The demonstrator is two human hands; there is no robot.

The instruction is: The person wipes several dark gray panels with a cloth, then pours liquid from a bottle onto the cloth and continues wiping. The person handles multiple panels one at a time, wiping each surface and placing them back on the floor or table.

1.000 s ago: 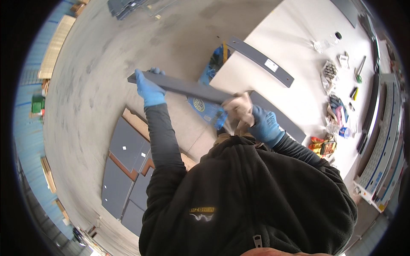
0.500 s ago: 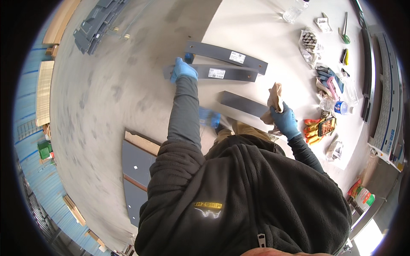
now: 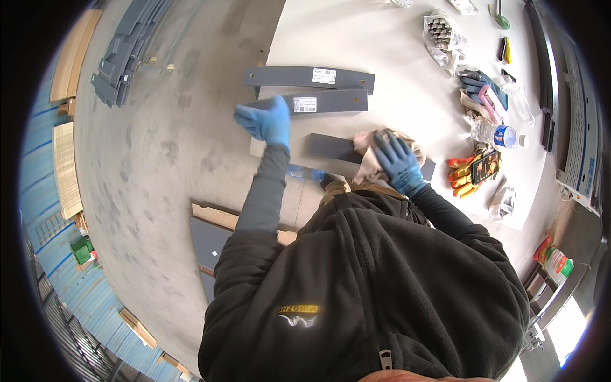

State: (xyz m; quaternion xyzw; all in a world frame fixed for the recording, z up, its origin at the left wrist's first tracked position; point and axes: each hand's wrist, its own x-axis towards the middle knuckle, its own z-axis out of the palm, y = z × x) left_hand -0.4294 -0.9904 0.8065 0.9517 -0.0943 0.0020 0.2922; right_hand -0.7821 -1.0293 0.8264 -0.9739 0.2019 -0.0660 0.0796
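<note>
Bag (image 3: 453,61): pieces (image 3: 440,29) | right fingers (image 3: 391,148): spread over cloth (image 3: 367,168) | left fingers (image 3: 249,117): grip unclear (at panel (image 3: 334,101))

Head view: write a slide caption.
Blue-gloved right hand on crumpled beige cloth over long dark-grey bar; blue-gloved left hand at labelled grey bar.

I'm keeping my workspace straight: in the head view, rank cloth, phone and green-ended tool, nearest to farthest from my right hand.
1. Cloth: directly under the right hand.
2. Phone: to the hand's right.
3. Green-ended tool: farther off, top right.
</note>
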